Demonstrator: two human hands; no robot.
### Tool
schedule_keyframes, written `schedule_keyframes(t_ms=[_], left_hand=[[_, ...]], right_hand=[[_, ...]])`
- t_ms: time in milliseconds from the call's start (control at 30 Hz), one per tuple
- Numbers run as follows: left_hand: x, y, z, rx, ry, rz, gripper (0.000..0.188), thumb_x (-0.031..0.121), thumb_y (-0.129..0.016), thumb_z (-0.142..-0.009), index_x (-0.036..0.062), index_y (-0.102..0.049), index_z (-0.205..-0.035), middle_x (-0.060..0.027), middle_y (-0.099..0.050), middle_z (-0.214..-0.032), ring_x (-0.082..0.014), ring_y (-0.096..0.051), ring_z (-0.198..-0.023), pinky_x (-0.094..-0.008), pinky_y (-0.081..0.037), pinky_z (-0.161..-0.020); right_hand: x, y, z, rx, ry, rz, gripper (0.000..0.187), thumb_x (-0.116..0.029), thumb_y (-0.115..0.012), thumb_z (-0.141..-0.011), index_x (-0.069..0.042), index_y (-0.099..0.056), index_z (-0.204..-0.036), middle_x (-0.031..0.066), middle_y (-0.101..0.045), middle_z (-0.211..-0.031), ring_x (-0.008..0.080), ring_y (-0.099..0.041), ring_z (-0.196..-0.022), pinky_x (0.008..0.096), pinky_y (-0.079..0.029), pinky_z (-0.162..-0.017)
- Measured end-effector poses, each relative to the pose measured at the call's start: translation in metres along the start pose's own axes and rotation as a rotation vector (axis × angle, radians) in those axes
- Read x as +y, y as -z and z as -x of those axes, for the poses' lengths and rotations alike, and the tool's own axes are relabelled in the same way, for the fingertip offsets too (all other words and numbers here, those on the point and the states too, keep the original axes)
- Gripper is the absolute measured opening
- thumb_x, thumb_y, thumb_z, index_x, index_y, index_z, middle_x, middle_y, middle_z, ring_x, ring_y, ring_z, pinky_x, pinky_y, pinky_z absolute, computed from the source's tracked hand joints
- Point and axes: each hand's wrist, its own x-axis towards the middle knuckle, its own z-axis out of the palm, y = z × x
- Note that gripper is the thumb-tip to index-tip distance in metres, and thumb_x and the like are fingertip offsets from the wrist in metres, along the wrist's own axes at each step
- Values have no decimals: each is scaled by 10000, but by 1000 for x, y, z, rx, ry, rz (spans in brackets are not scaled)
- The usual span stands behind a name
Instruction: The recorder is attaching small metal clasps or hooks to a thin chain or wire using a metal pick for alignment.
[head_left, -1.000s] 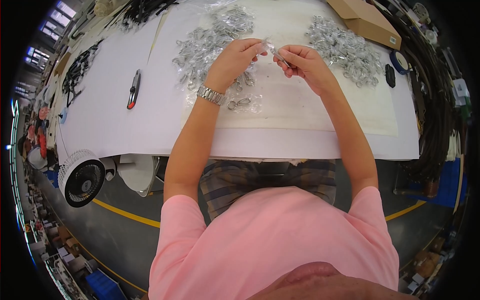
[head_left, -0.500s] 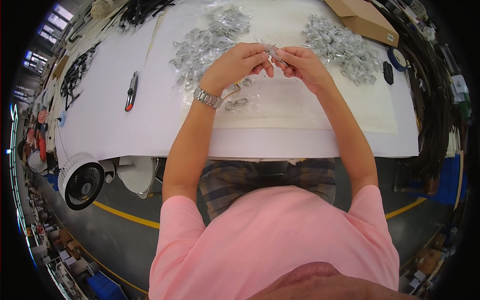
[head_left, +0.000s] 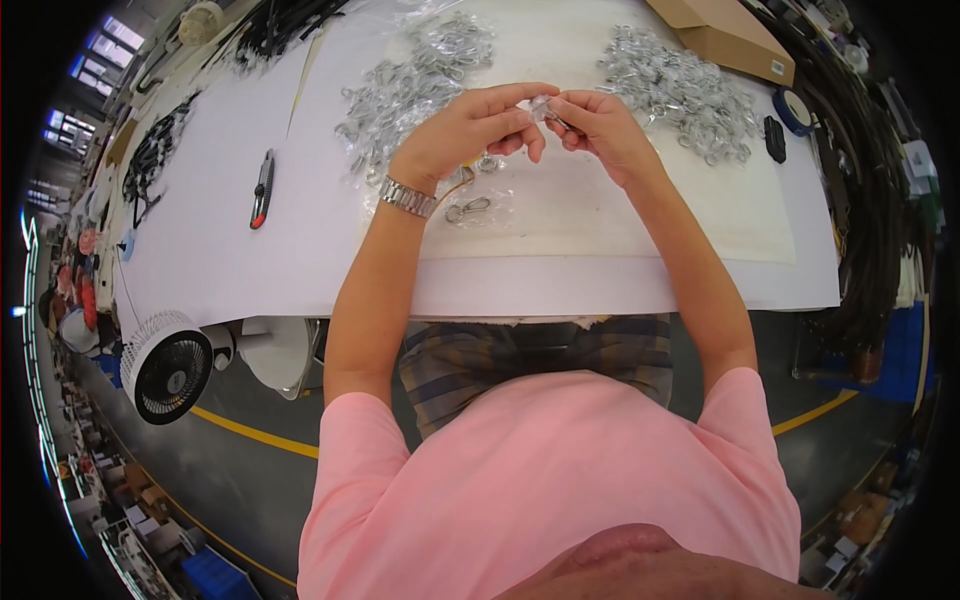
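Note:
My hands meet above the middle of the white table, both closed. Between the fingertips of my left hand and my right hand is a small clear plastic bag. Some grey metal shows at my right fingers, most of it hidden by them. Below my left hand lies a silvery metal snap hook in a clear bag, with another metal piece just above it. A large pile of bagged metal hooks spreads beyond my left hand, and a second pile lies beyond my right.
A utility knife lies on the table at the left, near a bundle of black cords. At the far right are a cardboard box, a tape roll and a black object. A fan stands at the near left.
Both hands stay together in nearly the same place. The metal piece sticking out between my fingertips has turned, and more of the clear bag now shows there.

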Motion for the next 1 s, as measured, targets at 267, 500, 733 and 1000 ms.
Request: schedule_keyframes(t_ms=[267,500,733,1000], left_hand=[[-5,-20,-7,183,41,-348,204,162,-500,-1052,37,-661,-1073,-37,-704,-803,-52,-450,-618,-225,-389,-572],[-2,-12,-3,143,90,-82,267,159,-514,-1059,38,-672,-1237,-13,-664,-802,-53,-433,-614,-215,-364,-568],[-1,-13,-3,178,67,3,380,158,-530,-1063,14,-619,-1403,-16,-642,-788,-54,-421,-606,-215,-353,-560],[-6,-23,-11,313,-17,-278,292,135,-546,-1030,25,-728,-1230,-14,-661,-691,-76,-520,-590,-243,-435,-570]], right_hand=[[9,-5,-2,93,20,-161,225,-260,-645,-1040,-51,-721,-1010,-47,-631,-779,49,-515,-651,207,-472,-652],[4,-8,2,43,56,-155,239,-264,-639,-1046,-41,-723,-1035,-46,-626,-782,48,-515,-654,199,-473,-657],[7,-10,2,30,4,-202,229,-245,-628,-1054,-31,-709,-1050,-29,-623,-817,59,-513,-677,210,-472,-667],[9,-9,1,37,4,-228,213,-226,-621,-1053,-37,-709,-1006,-35,-625,-800,61,-527,-675,222,-486,-672]])
